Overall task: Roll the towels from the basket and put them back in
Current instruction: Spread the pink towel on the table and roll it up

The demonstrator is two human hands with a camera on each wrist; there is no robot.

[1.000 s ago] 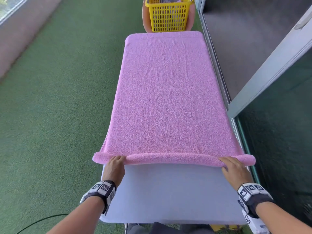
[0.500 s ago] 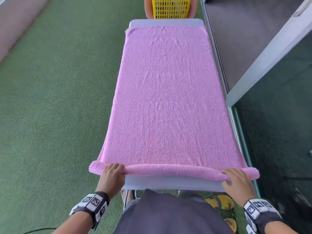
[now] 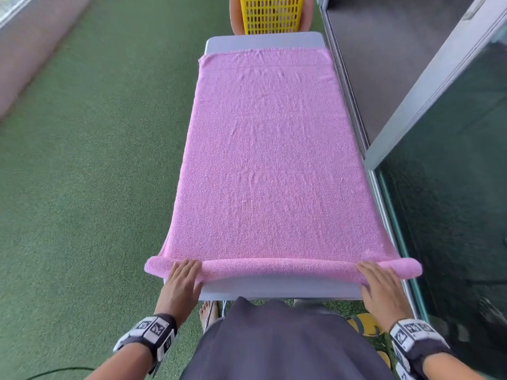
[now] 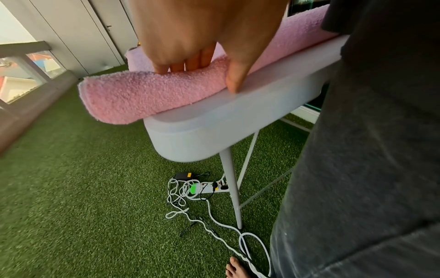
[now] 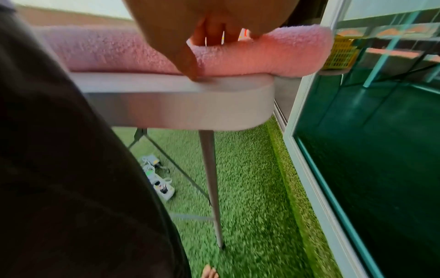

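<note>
Green turf below, and your pink towel (image 3: 270, 160) covers the tabletop (image 3: 274, 287), rolled at its near edge. Left hand (image 3: 182, 281) and right hand (image 3: 380, 286) press flat, fingers straight; uneven pushing likely skews the roll off the sides.

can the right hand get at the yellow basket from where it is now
Probably not without stepping round: the right hand rests on the towel roll at the table's near end, while the yellow basket stands beyond the far end.

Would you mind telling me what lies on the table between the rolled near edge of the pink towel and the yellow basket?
In the head view, only the flat, unrolled towel, then a bare strip of table before the basket.
</note>
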